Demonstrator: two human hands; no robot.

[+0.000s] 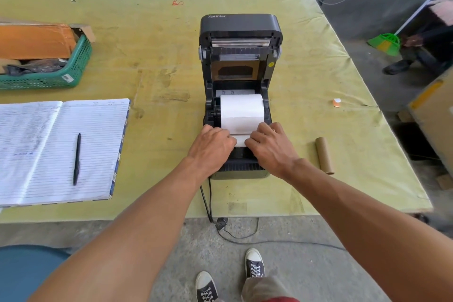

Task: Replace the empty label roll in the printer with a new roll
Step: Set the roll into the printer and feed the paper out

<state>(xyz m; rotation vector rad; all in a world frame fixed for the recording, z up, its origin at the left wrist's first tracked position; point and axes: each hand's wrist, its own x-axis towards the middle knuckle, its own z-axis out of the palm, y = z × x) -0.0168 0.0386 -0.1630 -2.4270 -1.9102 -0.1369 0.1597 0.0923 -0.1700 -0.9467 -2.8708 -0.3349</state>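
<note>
Both forearms reach in toward the printer (241,24). Left hand (212,144) and right hand (269,147) rest at its front, fingers (228,138) curled and gripping the loose leading end of the new roll (242,110) from either side.

Bench (157,56): yellow-green, stained, carries the printer.
Notebook (61,149): open, left of the printer.
Printer: lid raised upright.
Basket (49,78): green, well left of the printer, behind the notebook.
New roll: white, seated in the printer's bay.
Empty core (324,154): brown cardboard, lying right of the printer.
Pen (77,158): black, on the notebook.
</note>
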